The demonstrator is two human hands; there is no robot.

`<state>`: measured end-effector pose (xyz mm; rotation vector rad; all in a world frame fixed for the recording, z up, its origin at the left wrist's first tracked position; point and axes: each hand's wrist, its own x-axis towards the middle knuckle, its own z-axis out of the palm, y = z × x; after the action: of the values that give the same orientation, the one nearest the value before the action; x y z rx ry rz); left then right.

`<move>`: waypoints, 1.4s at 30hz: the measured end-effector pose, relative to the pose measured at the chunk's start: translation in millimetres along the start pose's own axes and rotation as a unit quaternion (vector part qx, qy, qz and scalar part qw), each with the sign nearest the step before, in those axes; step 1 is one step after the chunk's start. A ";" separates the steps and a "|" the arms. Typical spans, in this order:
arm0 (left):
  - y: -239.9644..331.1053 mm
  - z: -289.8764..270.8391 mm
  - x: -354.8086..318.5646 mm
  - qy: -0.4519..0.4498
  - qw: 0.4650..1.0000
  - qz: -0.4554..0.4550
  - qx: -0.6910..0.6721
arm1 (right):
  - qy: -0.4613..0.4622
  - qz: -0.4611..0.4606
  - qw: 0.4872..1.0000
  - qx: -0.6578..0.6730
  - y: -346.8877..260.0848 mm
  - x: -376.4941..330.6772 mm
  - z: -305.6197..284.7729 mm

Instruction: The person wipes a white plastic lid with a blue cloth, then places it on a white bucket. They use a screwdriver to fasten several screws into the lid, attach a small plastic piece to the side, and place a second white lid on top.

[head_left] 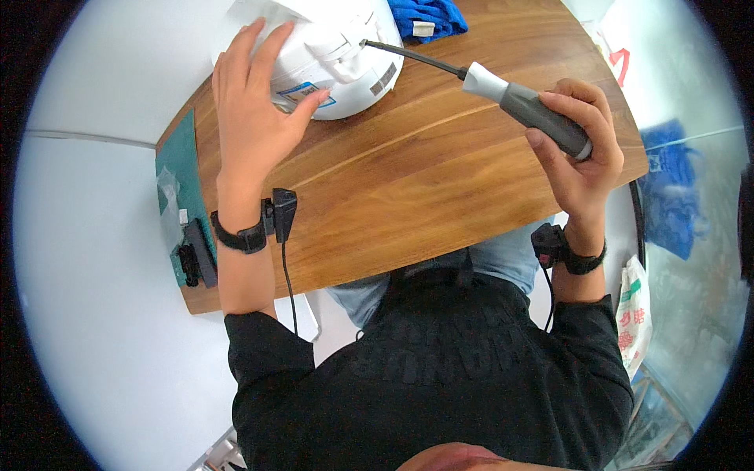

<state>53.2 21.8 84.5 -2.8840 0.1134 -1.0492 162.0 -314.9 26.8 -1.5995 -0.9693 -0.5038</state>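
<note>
At the table's far side stands a rounded white appliance (345, 55), partly cut off by the picture's upper edge; a rice cooker or similar, I cannot tell exactly. My left hand (255, 94) lies against its left side, fingers stretched out and apart, thumb by a blue-edged label (306, 96). My right hand (585, 141) is closed round the grey handle of a screwdriver (542, 118) with a white collar. The dark shaft slants up to the left, and its tip meets the appliance's upper part. What lies under the tip is too small to make out.
A crumpled blue cloth (428, 20) sits right of the appliance on the wooden table (393, 196). Along the left edge, a green mat (179, 149) bears a clear plastic bag (169, 196) and dark items (199, 253). Wrist straps with cabled black modules (283, 216) are on both arms.
</note>
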 end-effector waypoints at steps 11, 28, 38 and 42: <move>12.1 37.1 9.5 0.097 0.994 -0.023 0.052 | 0.082 0.176 0.959 0.207 46.2 37.3 -8.0; 25.1 42.5 18.2 0.083 0.991 -0.082 0.058 | 0.055 0.322 0.923 0.205 124.5 66.3 -11.5; 33.9 38.4 19.2 0.075 0.989 -0.107 0.064 | -0.006 0.206 0.931 0.302 121.8 63.8 -30.1; 36.1 40.8 18.8 0.072 0.989 -0.109 0.073 | 0.078 0.201 0.943 0.253 112.3 59.5 -5.0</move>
<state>92.2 -14.1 62.0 -2.7316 -0.2667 -1.2446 287.0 -302.7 6.5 -1.2200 -0.5663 -0.0805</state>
